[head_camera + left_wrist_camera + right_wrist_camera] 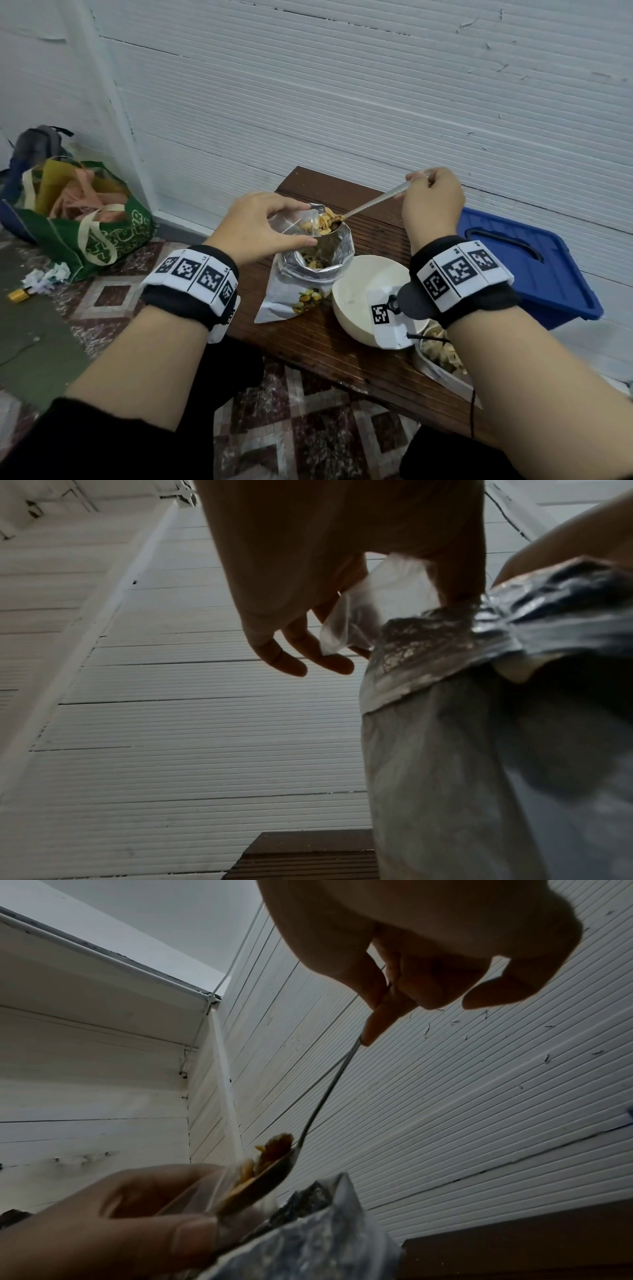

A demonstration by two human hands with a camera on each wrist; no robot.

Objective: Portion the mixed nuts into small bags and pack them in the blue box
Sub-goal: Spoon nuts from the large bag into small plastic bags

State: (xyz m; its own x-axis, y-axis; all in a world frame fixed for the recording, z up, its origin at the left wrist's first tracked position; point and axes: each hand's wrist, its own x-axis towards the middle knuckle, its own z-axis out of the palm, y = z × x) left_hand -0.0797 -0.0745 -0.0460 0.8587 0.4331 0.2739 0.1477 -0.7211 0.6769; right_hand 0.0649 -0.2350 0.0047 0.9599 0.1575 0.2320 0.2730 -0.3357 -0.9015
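The left hand (255, 228) pinches the small clear plastic bag (301, 224) open above the big silver nut pouch (310, 270) so spills fall back in, while the right hand (432, 202) pinches the long metal spoon (373, 202) of mixed nuts (325, 219).

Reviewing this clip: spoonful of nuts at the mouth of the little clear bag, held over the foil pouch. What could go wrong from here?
1. The spoon is heaped and the small clear bag is narrow and limp, pinched by the left hand alone, so nuts may well miss it.
2. The foil pouch stands unsupported and open; a knock could tip it.
3. The blue box is shut, so packing needs a free hand.
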